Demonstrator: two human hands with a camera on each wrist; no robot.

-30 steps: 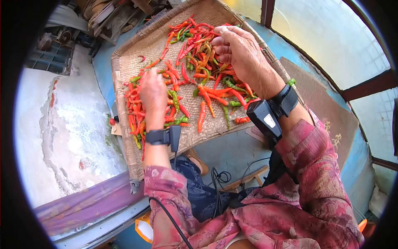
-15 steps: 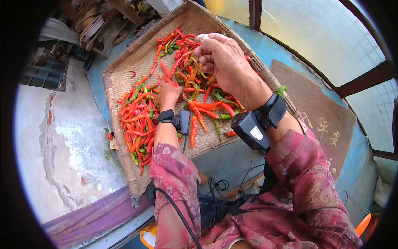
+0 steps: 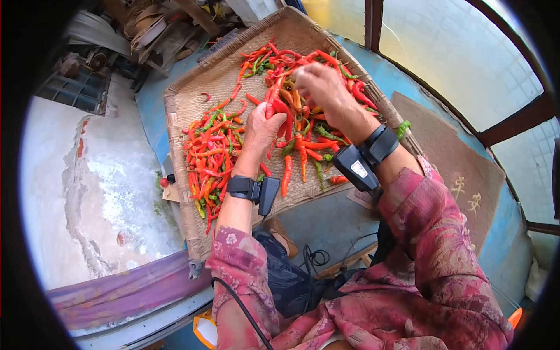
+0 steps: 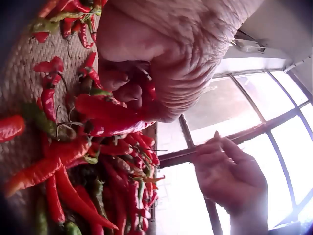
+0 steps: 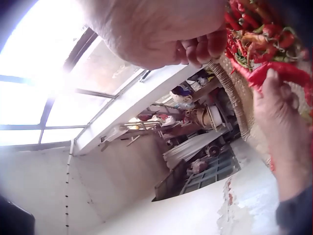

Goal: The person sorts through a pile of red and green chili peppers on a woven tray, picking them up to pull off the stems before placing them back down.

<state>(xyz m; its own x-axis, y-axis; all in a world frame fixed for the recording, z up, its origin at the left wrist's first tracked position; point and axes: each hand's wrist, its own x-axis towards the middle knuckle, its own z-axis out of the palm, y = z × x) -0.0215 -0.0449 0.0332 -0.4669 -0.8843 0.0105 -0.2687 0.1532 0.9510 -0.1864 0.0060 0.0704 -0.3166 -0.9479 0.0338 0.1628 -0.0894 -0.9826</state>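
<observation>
Gripping red peppers [image 5: 288, 72] in the left hand [image 3: 256, 133], with the thumb pressed against them, near the middle of the woven tray [image 3: 194, 233]. Holding the right hand [image 3: 328, 94] just to the one o'clock side, above the bigger spread of peppers, with partly curled fingers and no pepper visible in them; cannot tell whether open or pinching something small.

Showing at eight to nine o'clock in the tray, a dense heap [image 3: 211, 166] of mostly red peppers with some green ones mixed in. Stretching from twelve round to four o'clock, a broader, looser spread [image 3: 364, 93], with a few strays [image 3: 287, 176] down at six and a small curved pepper [image 3: 205, 95] alone at ten. Linking the two groups at eleven, a thin line of red peppers [image 3: 235, 91].

Looks under way rather than complete, as a judgement: gathered fairly closely at nine o'clock, but left scattered across the right half, with plenty there to handle. Cannot say for certain which group counts as done.
</observation>
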